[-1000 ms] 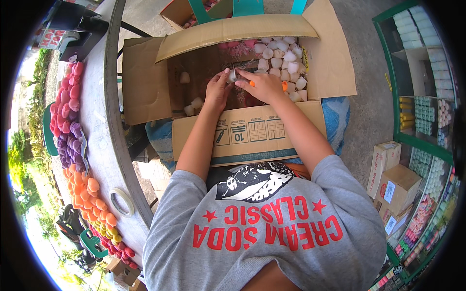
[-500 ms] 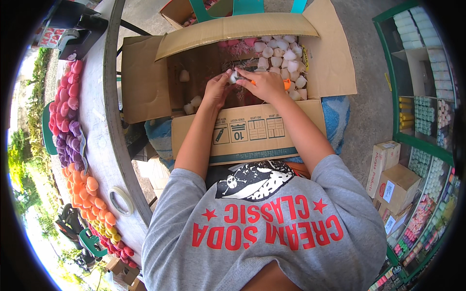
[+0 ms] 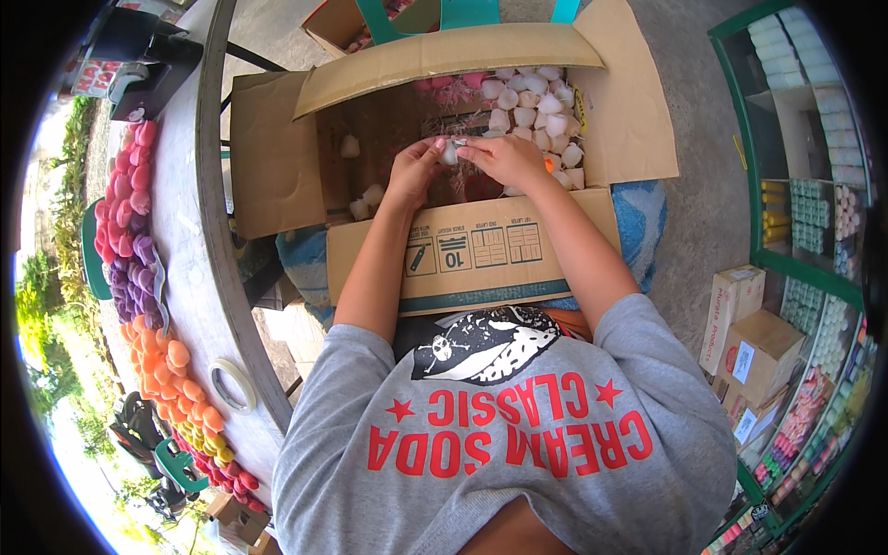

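Note:
Over the open cardboard box (image 3: pixel 472 250), my left hand (image 3: pixel 414 173) pinches a small white rounded piece (image 3: pixel 450 154), cup- or egg-like in shape. My right hand (image 3: pixel 507 160) is closed, thumb and fingertips at the right side of that piece. Part of an orange-handled tool (image 3: pixel 552 165) shows past the back of my right hand; the rest is hidden in the palm, so its kind cannot be made out. Many similar white and pale pink pieces (image 3: pixel 527 102) lie heaped in the box's right side. A few white ones (image 3: pixel 351 146) lie at its left.
On the left, a grey table (image 3: pixel 199 268) bears rows of red, purple, orange and yellow rounded pieces (image 3: pixel 166 365) and a tape roll (image 3: pixel 231 385). To the right stand small cartons (image 3: pixel 760 351) and a green-framed cabinet (image 3: pixel 809 264). Teal chair legs (image 3: pixel 472 13) rise beyond the box.
The right fingers have shifted in against the white piece, and less of the orange tool shows now. The left hand stays nearly in place, still gripping the piece.

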### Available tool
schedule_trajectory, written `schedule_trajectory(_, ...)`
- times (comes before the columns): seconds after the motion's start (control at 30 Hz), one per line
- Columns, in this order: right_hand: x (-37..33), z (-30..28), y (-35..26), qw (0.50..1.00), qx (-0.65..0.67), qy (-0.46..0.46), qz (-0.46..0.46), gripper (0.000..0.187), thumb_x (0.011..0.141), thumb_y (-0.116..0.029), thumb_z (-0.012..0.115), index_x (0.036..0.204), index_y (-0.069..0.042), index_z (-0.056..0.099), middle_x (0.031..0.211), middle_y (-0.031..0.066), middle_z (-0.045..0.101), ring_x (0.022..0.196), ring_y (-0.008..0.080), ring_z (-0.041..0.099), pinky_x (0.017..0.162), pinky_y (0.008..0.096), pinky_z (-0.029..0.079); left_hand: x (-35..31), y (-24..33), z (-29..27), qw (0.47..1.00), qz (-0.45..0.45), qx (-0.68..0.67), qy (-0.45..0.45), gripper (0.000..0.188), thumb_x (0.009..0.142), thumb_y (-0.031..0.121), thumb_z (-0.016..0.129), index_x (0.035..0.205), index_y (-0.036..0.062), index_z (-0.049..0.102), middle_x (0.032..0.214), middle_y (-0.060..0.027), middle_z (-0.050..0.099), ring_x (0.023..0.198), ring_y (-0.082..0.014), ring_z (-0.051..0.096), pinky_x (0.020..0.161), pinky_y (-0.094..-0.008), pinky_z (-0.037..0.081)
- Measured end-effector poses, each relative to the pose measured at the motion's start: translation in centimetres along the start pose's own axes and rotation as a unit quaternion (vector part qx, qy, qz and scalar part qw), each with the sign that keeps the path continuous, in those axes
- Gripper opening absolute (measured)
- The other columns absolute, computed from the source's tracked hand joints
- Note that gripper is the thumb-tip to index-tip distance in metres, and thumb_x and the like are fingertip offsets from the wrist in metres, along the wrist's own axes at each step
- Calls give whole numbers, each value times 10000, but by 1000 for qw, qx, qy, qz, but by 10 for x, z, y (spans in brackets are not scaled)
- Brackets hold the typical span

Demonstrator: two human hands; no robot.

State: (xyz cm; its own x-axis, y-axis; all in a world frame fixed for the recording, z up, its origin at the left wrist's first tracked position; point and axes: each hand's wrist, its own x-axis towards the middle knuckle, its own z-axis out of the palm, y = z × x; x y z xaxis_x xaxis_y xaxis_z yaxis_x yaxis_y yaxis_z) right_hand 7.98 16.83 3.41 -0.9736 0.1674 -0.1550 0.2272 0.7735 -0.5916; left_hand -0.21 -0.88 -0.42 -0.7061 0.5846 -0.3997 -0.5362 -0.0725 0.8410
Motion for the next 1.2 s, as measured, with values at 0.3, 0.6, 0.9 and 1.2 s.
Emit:
schedule_trajectory(0.3,-7,-5,-13,1000,6,-4,-16,406,854,-606,486,1153,-364,616,678,72,640,675,250,646,587,348,482,-6,6,4,998,-14,-54,6,325,937,238,542,1116,-32,572,1041,-92,630,943,-163,595,850,-299,475)
schedule_trajectory(0.6,-8,-6,-9,999,1,-33,-5,403,855,-601,481,1203,-417,565,653,77,613,634,257,627,563,351,464,-5,3,4,998,-5,-58,-17,314,933,224,547,1123,-26,568,1038,-94,630,950,-167,597,858,-303,478)
schedule_trajectory(0.9,-3,-2,-5,999,-13,-2,-29,361,869,-570,488,1182,-417,580,607,73,588,596,248,604,533,345,446,-4,3,3,998,-8,-63,-23,310,924,192,559,1145,-25,561,1072,-105,623,963,-177,596,853,-313,482)
schedule_trajectory(1.2,10,9,20,984,173,-46,-16,414,850,-604,483,1175,-375,598,780,84,670,737,274,644,626,341,491,-6,6,10,997,23,-44,-55,371,918,159,565,1229,-36,508,1093,-97,613,993,-173,587,862,-294,476)
